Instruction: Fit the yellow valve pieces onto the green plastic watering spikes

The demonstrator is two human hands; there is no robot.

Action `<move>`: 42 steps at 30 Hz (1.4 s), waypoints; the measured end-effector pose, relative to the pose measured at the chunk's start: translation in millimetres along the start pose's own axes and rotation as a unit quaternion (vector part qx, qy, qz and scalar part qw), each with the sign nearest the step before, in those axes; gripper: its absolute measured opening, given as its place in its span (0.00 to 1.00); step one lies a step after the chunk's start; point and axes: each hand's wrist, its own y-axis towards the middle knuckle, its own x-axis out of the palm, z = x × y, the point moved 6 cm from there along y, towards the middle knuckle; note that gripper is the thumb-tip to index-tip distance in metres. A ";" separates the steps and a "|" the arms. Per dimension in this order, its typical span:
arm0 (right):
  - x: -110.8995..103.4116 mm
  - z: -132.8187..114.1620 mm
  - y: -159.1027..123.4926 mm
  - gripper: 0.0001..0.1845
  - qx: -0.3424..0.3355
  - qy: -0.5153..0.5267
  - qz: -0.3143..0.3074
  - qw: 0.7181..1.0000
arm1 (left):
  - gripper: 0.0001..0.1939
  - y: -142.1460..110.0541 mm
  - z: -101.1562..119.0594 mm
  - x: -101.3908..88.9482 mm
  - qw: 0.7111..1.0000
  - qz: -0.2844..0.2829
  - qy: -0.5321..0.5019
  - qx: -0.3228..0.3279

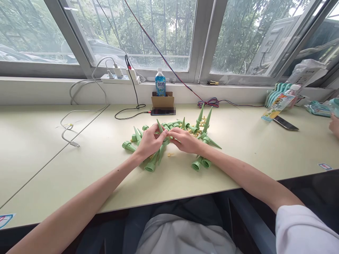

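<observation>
Here at the grip, I have the left hand (151,143) closed on a green spike (159,126), its pointed tip sticking up past the thumb, above the near middle of the table (238,130). The right hand (184,140) meets it from the other side, fingertips bunched narrow right beside the spike; whether they pinch a small part, I can't tell from here.

Around both hands I see more green spikes (207,121), some upright, others lying with open ends facing me, and yellow pieces (203,121) among them at the right. One yellow scrap (170,155) lies just below the hands.

Farther out, a phone (162,112) sits in front of a cardboard box (162,102), a blue bottle (160,84) behind. Far right, another person's hand (335,126) shows at the edge.
</observation>
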 end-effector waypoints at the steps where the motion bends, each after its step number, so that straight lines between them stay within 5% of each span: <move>1: 0.2 0.0 0.0 0.12 -0.001 0.000 0.000 1.000 | 0.14 0.1 -0.4 -0.2 1.000 0.000 0.003 0.000; 42: 0.0 1.7 0.5 0.10 0.040 0.023 -0.008 0.999 | 0.15 -3.1 0.2 1.5 0.999 0.017 0.030 0.020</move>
